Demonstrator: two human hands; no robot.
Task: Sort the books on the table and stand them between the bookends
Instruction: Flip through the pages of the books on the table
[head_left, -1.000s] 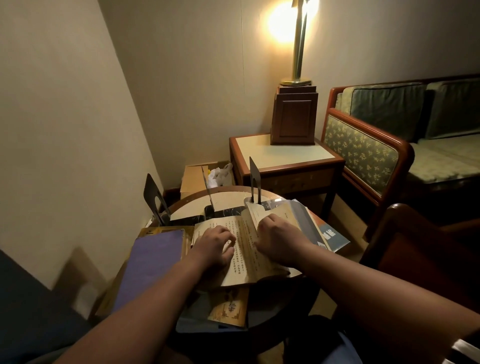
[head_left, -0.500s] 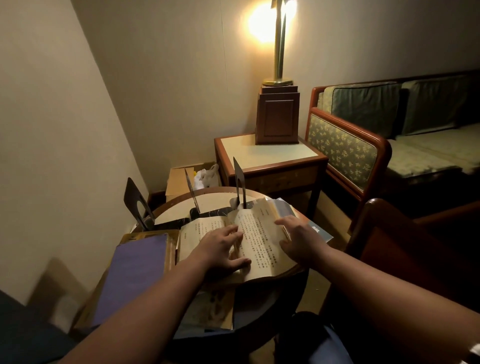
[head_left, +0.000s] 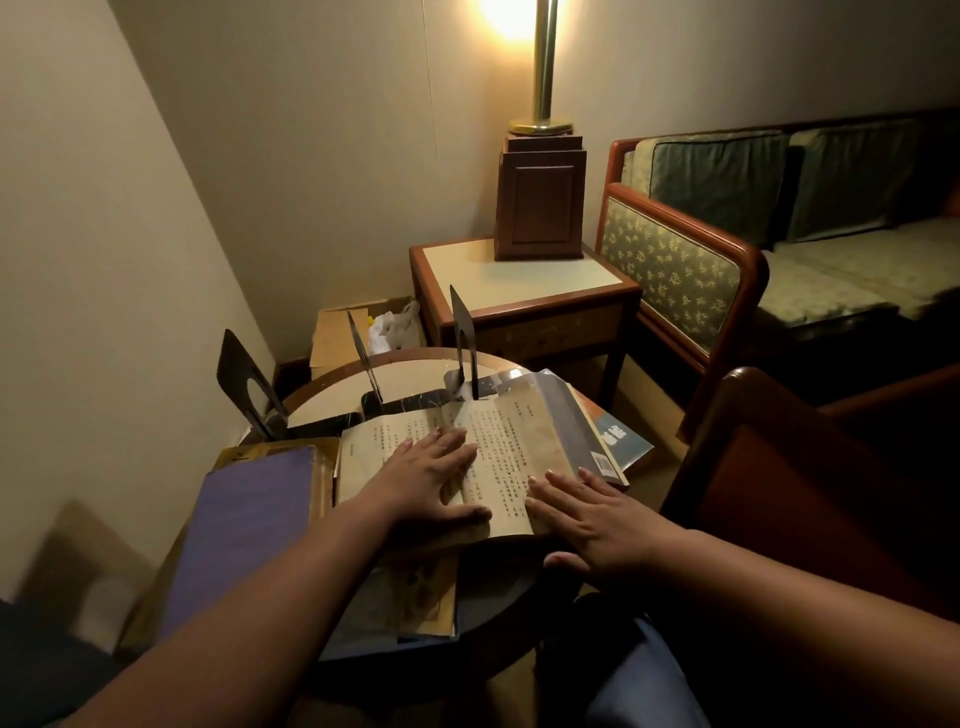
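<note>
An open book with yellowed pages (head_left: 506, 457) lies on the round table (head_left: 415, 370). My left hand (head_left: 428, 480) presses flat on its gutter, fingers straight. Flat on the book's lower right corner lies my right hand (head_left: 597, 525). A purple book (head_left: 244, 525) lies at the left, a blue-covered book (head_left: 618, 441) sticks out at the right, and more books (head_left: 415, 597) lie under the open one. Three black bookends stand at the back: one left (head_left: 241, 384), one middle (head_left: 363, 353), one right (head_left: 462, 343).
A side table (head_left: 524, 291) with a lamp base (head_left: 540, 197) stands behind the round table. A cardboard box (head_left: 343, 338) sits on the floor by the wall. A sofa (head_left: 727, 249) is at the right, a dark chair arm (head_left: 779, 431) close by.
The page my right hand was turning now lies flat. Both hands have spread open on the book, the right one sliding toward its lower right corner. The camera has tilted down.
</note>
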